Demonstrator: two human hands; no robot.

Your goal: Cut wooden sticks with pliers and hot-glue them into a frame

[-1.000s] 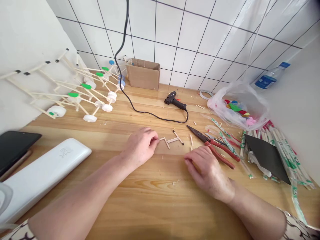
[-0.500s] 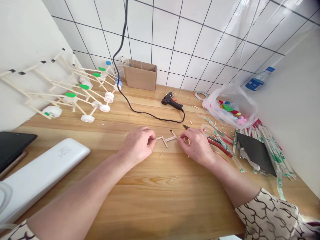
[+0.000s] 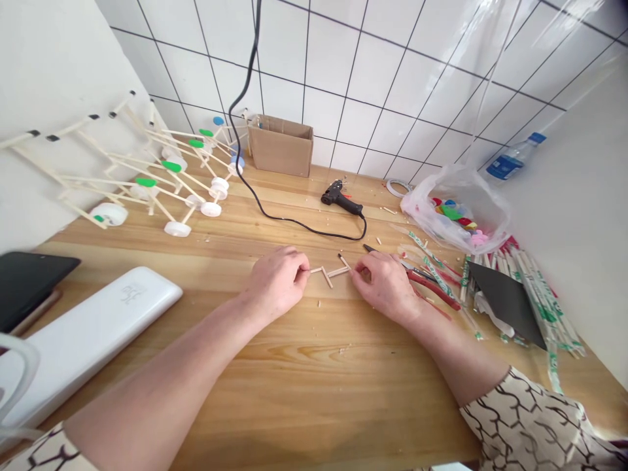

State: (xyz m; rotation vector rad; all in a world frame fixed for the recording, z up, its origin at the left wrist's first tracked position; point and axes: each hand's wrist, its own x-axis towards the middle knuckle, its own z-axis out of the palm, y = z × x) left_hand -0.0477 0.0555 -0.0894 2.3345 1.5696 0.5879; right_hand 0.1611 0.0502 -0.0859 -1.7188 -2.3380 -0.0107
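My left hand [image 3: 279, 281] rests on the wooden table, thumb and forefinger pinching the end of a short thin wooden stick [image 3: 316, 270]. A slanted crosspiece stick [image 3: 327, 278] meets that stick. From the crosspiece another short stick [image 3: 338, 271] runs right to the fingertips of my right hand [image 3: 385, 284], which are closed in a pinch at its end. Just above, a small black-tipped stick [image 3: 343, 261] slants down to the same fingertips. Whether the pieces are joined cannot be made out. Red-handled pliers [image 3: 432, 288] lie partly hidden beside and behind my right hand.
A black glue gun [image 3: 343, 198] with its cord lies behind. Stick frames with white wheels [image 3: 177, 228] stand left, near a white power bank [image 3: 98, 353] and phone [image 3: 34, 288]. Right are a bag of coloured pieces [image 3: 412, 206], wrapped sticks [image 3: 544, 294] and a cardboard box [image 3: 282, 150] at the back.
The whole view has shifted slightly. Both hands stay almost still around the small sticks, with the fingers still pinched.
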